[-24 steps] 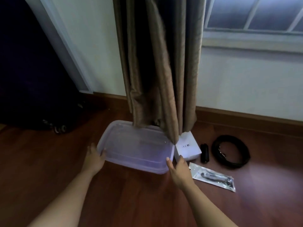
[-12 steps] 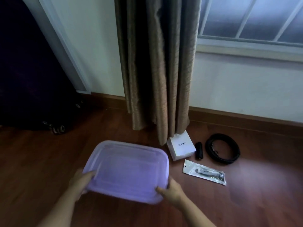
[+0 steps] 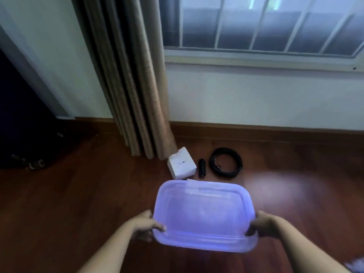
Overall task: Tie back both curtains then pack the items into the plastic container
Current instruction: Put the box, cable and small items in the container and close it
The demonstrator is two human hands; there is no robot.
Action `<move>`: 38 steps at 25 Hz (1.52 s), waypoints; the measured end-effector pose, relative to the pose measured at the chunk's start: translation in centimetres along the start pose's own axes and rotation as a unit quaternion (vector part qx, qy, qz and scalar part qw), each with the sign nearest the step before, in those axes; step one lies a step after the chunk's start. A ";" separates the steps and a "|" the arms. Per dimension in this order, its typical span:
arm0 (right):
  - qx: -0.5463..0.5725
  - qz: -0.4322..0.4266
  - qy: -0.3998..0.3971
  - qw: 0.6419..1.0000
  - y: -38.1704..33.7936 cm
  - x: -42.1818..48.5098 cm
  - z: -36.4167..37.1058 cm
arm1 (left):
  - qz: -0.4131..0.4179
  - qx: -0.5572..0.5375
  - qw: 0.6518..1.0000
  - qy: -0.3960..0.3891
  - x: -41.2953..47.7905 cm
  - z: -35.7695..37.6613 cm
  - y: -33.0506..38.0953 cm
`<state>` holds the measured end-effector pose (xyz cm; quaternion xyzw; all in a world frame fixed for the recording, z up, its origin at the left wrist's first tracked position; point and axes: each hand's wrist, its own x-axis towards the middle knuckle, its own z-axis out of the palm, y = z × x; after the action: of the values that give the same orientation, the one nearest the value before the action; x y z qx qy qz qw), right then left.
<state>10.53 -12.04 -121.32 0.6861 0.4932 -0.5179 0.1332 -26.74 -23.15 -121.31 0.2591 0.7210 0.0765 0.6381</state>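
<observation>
Glossy red-brown wooden floor (image 3: 69,203), with a pale glare patch toward the right.

Grip: your left hand (image 3: 145,225) holds the near left corner of the translucent purple rectangular plastic container (image 3: 204,213), thumb curled over the rim. Your right hand (image 3: 263,226) holds the near right corner the same way. The container appears lifted off the floor, straight in front of you. The blur hides whether a lid is on.

Risks:
- You hold only the near edge, so the far side may dip and slide out of your hands.
- Lowered without looking, it could land on the small white cardboard box (image 3: 182,166), the short black cylindrical item (image 3: 201,168) or the black coiled cord (image 3: 225,162), all just beyond it.

Room, from the left: a dark opening, white wall, a brown pleated fabric curtain (image 3: 136,85) hanging loose and untied with its hem just beside the box, then a barred window (image 3: 266,24) above the skirting.
</observation>
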 end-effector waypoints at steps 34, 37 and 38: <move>0.202 -0.153 -0.037 0.967 15.5 2.4 -0.8 | 0.466 0.535 0.671 0.217 5.3 28.9 6.4; 0.204 -0.155 -0.048 0.965 15.3 2.4 -0.8 | 0.486 0.513 0.667 0.237 5.9 30.0 6.2; 0.201 -0.159 -0.051 0.965 15.3 2.4 -0.7 | 0.499 0.508 0.659 0.242 6.2 30.3 6.1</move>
<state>23.33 -17.55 -128.02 0.5839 0.4746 -0.6552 -0.0668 3.66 -21.75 -129.32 0.8362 0.5392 0.0653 0.0757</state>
